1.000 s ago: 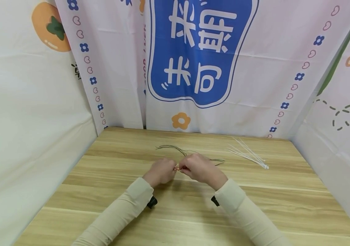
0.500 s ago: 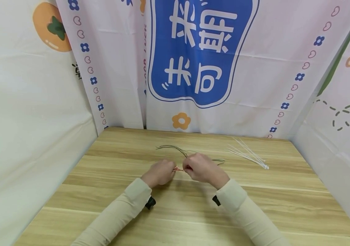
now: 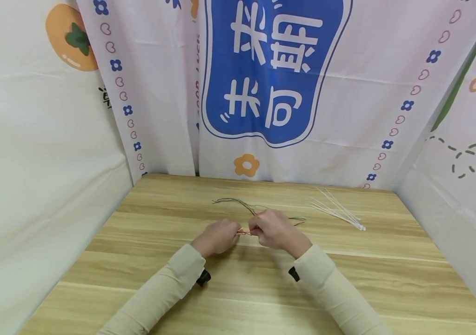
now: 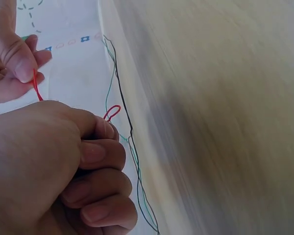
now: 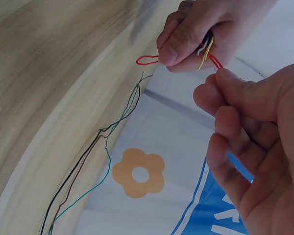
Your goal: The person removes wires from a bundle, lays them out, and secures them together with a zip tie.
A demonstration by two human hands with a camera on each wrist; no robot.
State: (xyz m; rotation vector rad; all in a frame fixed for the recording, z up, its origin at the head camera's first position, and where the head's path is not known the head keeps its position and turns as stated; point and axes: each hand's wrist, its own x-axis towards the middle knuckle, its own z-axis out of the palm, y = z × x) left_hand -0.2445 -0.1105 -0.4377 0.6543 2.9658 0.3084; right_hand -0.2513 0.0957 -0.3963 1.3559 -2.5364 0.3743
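My left hand [image 3: 219, 236] grips red wire [image 5: 147, 60] between thumb and curled fingers. A small red loop sticks out on one side of that grip. Yellow wire ends [image 5: 206, 51] and a grey one poke out beside the left thumb. My right hand [image 3: 274, 228] pinches the red strands between thumb and forefinger, its other fingers loosely bent in the right wrist view. A short stretch of red wire spans the two hands, just above the table. Behind them lie thin black and green wires [image 3: 235, 200], partly covered by the right hand in the head view.
White cable ties [image 3: 338, 214] lie in a loose bunch at the back right of the wooden table [image 3: 238, 288]. A printed curtain [image 3: 279, 163] hangs along the table's back edge, with white cloth at both sides. Dark wrist cameras [image 3: 204, 278] sit under the sleeves.
My right hand has drawn slightly right and the left slightly left, so more red wire shows between them. The cable ties have stayed in place.
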